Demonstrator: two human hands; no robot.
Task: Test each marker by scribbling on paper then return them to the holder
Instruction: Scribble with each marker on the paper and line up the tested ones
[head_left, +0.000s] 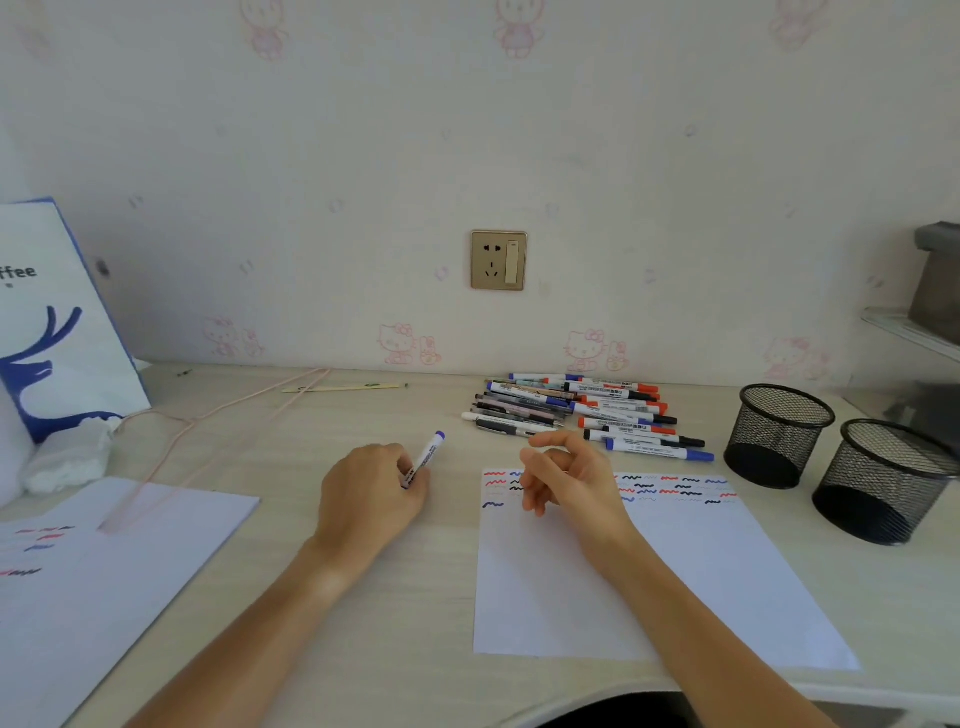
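A: Count holders, sheets?
B: Two mesh holders (777, 435), (884, 480); two sheets (701, 582), (104, 582).
A: Hands?
B: Left hand (363, 499) grips one blue-capped marker (423, 460); right hand (574, 480) loosely curled, holding nothing, over the scribbled sheet. Pile (587, 413) beyond: number uncertain.

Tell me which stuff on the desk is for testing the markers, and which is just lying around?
For the job:
blue marker held in the left hand
right hand, holding nothing
pile of markers
scribble paper
two mesh holders

Just lying around:
coffee bag
pink cord
second sheet
wall socket
white tissue
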